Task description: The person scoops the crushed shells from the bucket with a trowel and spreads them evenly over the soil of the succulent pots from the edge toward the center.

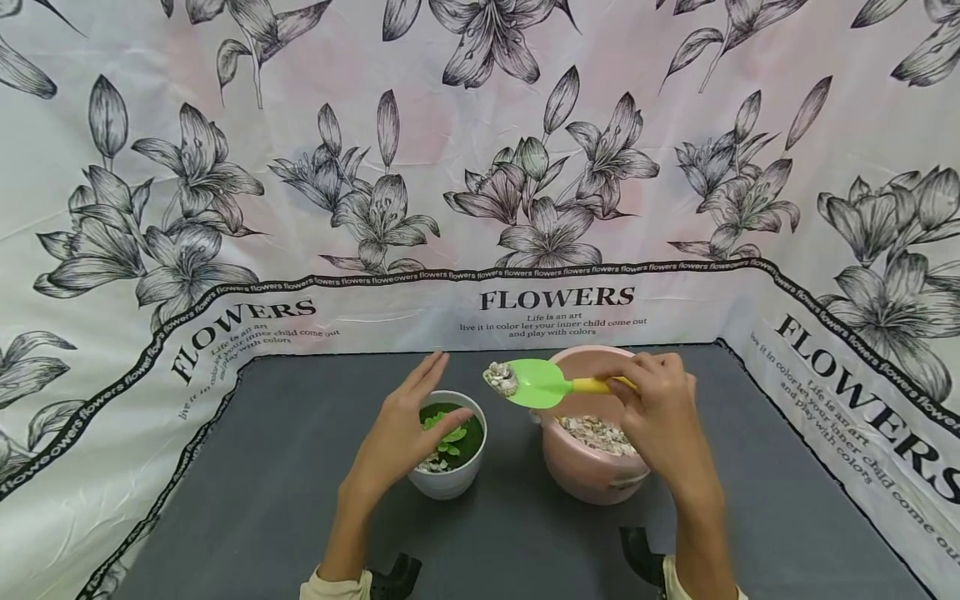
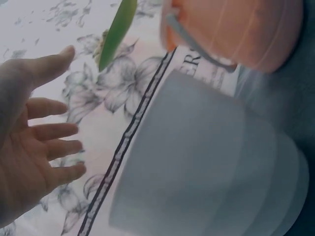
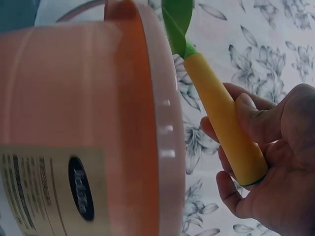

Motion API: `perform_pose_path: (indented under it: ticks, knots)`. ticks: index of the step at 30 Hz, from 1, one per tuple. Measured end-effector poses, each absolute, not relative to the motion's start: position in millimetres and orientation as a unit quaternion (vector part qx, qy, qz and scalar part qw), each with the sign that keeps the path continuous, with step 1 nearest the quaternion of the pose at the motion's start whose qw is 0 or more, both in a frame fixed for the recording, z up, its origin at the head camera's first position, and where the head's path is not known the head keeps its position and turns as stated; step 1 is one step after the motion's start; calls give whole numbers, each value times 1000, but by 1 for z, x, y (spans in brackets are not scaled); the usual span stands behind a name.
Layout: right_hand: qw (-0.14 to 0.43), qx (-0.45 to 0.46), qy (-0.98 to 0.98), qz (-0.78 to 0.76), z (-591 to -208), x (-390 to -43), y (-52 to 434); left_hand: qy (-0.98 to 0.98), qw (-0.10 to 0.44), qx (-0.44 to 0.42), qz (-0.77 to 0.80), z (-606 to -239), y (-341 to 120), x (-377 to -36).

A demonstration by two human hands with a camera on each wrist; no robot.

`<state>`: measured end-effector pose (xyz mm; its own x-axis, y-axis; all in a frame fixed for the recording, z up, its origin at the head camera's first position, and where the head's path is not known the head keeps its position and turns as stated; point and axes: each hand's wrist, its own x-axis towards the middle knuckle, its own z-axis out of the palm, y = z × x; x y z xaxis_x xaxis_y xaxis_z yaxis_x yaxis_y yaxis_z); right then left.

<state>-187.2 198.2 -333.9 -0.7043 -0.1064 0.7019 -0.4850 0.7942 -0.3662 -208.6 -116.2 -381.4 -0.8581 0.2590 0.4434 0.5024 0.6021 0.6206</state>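
Head view: right hand [image 1: 660, 408] grips the green scoop [image 1: 536, 383] by its yellow handle, pebble-loaded blade pointing left toward the white pot [image 1: 450, 479], just beside it; left hand [image 1: 405, 429], fingers straight, shields that pot's rim.

Green trowel [image 1: 536, 384], pink bucket [image 1: 585, 471], white pot [image 1: 450, 482].
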Motion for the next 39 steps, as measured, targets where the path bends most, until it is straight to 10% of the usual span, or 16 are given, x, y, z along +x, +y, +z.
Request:
perform_pose_path:
  ticks: [39]
  knots:
    - [339, 226, -899, 161, -361, -193, 107, -924, -86, -176, -328, -390, -172, -217]
